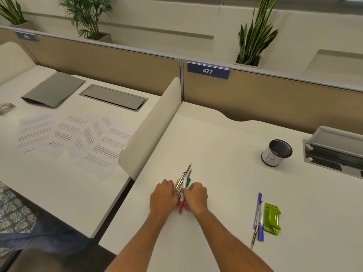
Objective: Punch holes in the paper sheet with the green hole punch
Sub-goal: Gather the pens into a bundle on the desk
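Left hand [164,195] and right hand [196,196] both curl round the pens [184,182] (punch [272,218] idle at four o'clock, paper [98,146] at ten), so a loose squeeze could scatter them.

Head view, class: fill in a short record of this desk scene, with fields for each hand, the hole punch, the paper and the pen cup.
left hand: grips the bundle of pens from its left side
right hand: grips the same bundle from its right side
green hole punch: untouched, lying on the desk right of the hands, beside blue pens
paper sheets: spread on the neighbouring desk, left of the divider
pen cup: upright, far right, apart from both hands
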A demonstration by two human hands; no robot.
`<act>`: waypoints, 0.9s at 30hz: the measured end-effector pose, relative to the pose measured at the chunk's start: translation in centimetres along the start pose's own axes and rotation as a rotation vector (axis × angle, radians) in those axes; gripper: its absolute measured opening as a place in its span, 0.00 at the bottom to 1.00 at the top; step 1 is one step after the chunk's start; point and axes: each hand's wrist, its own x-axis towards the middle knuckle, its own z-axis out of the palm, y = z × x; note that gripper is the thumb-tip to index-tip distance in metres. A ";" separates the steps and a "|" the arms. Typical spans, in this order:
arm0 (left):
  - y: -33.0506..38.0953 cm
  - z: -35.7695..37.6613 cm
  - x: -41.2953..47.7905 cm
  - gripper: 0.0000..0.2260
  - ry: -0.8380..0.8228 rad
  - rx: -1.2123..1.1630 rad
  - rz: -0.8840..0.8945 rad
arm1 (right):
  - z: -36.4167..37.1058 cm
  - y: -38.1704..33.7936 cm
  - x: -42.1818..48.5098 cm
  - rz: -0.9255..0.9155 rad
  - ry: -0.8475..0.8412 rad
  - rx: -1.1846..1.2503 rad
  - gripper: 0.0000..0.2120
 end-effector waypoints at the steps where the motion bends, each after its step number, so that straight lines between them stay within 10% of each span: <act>1: 0.0 0.0 -0.1 0.07 -0.001 -0.036 -0.017 | 0.0 0.1 0.0 0.001 -0.003 0.019 0.10; 19: 0.2 -1.0 0.0 0.06 0.016 -0.242 -0.128 | -1.2 1.8 -0.4 -0.004 0.025 0.114 0.07; 27: 4.5 0.5 -0.7 0.05 0.241 -0.117 0.164 | -11.0 9.1 -1.0 -0.038 0.492 0.087 0.10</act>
